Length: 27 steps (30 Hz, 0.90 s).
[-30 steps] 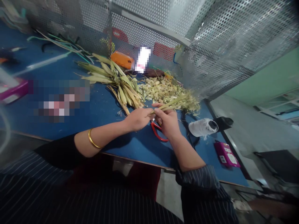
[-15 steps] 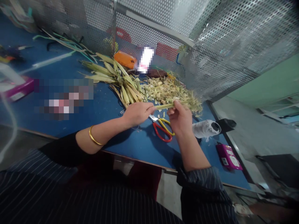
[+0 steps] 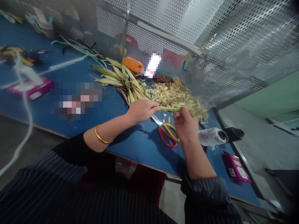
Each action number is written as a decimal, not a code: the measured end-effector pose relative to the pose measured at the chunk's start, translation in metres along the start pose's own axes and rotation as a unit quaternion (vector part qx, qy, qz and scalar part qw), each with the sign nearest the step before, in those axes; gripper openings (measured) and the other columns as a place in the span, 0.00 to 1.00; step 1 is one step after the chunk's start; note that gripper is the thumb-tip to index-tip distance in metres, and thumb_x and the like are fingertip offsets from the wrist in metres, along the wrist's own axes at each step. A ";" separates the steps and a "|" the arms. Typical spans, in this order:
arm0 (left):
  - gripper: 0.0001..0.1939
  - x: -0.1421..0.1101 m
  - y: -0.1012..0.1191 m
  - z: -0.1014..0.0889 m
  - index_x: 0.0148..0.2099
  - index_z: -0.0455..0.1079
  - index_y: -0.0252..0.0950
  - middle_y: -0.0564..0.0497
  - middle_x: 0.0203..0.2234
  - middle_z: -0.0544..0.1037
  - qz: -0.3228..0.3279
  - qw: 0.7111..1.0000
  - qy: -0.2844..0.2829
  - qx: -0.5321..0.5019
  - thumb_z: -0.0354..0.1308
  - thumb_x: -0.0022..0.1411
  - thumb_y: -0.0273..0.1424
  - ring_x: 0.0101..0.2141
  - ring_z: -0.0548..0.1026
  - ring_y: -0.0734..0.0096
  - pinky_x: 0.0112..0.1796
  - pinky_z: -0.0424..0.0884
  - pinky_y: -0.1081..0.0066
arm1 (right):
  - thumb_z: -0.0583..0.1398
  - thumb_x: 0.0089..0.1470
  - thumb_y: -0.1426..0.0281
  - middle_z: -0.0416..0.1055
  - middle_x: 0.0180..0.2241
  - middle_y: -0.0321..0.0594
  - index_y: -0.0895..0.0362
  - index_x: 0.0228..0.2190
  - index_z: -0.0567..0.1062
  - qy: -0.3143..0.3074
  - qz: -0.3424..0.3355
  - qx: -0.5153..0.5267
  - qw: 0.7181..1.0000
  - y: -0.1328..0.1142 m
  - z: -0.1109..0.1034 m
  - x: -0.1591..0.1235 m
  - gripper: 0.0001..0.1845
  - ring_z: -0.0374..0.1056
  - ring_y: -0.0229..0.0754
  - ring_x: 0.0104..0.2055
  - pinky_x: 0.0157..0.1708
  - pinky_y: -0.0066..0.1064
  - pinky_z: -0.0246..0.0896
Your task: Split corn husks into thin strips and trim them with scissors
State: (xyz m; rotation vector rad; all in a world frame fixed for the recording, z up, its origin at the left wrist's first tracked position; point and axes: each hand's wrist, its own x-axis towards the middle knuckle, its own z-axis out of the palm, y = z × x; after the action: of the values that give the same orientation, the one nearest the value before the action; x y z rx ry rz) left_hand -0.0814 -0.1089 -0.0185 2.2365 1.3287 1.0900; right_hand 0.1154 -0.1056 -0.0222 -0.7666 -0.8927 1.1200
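A narrow greenish-yellow strip of dried corn husk (image 3: 169, 109) stretches between my two hands above the blue table (image 3: 144, 152). My left hand (image 3: 143, 111) pinches its left end, thumb against the fingers. At the other end my right hand (image 3: 186, 123) grips it between thumb and fingers. Scissors (image 3: 167, 133) with one red and one yellow handle lie beneath, between the hands. Behind my left hand spreads a bundle of long dried husks (image 3: 123, 77). A heap of shredded husk scraps (image 3: 173, 93) lies just beyond my right hand.
A white thread spool (image 3: 211, 137) lies on its side at the right, near a purple packet (image 3: 236, 168). Another purple packet (image 3: 35, 88) sits at the left. An orange packet (image 3: 133, 64) rests against the perforated metal screen (image 3: 161, 35) at the back.
The whole view has shifted, so the table contents appear farther right and slightly lower. My right hand has moved a little away from my left along the husk strip, showing more of it.
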 end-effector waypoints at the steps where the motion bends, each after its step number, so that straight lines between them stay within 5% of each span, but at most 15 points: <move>1: 0.12 0.000 0.000 0.000 0.31 0.77 0.41 0.50 0.24 0.74 -0.001 1.000 0.004 -0.009 0.54 0.63 0.36 0.26 0.64 0.69 0.27 0.47 0.69 | 0.71 0.38 0.70 0.68 0.25 0.28 0.57 0.26 0.75 -0.010 0.002 -0.002 1.000 0.000 -0.001 0.000 0.12 0.64 0.27 0.24 0.23 0.20 0.62; 12: 0.11 0.002 -0.003 0.001 0.25 0.75 0.40 0.50 0.20 0.70 -0.021 0.997 0.011 -0.079 0.58 0.59 0.34 0.25 0.61 0.69 0.26 0.45 0.69 | 0.71 0.37 0.71 0.68 0.27 0.28 0.57 0.28 0.74 -0.008 0.033 -0.005 0.999 0.003 -0.002 0.000 0.14 0.64 0.26 0.24 0.23 0.20 0.63; 27: 0.13 0.006 -0.005 -0.004 0.29 0.75 0.40 0.51 0.21 0.71 -0.025 0.999 -0.043 0.016 0.54 0.62 0.36 0.26 0.64 0.69 0.26 0.48 0.71 | 0.70 0.38 0.68 0.69 0.21 0.28 0.57 0.29 0.73 0.027 0.031 -0.038 0.998 0.000 -0.009 0.006 0.15 0.67 0.29 0.22 0.20 0.20 0.61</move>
State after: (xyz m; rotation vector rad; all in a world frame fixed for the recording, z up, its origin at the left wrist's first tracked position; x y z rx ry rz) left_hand -0.0861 -0.1017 -0.0162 2.2329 1.3687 0.9519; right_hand 0.1241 -0.1000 -0.0249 -0.8899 -0.8748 1.1195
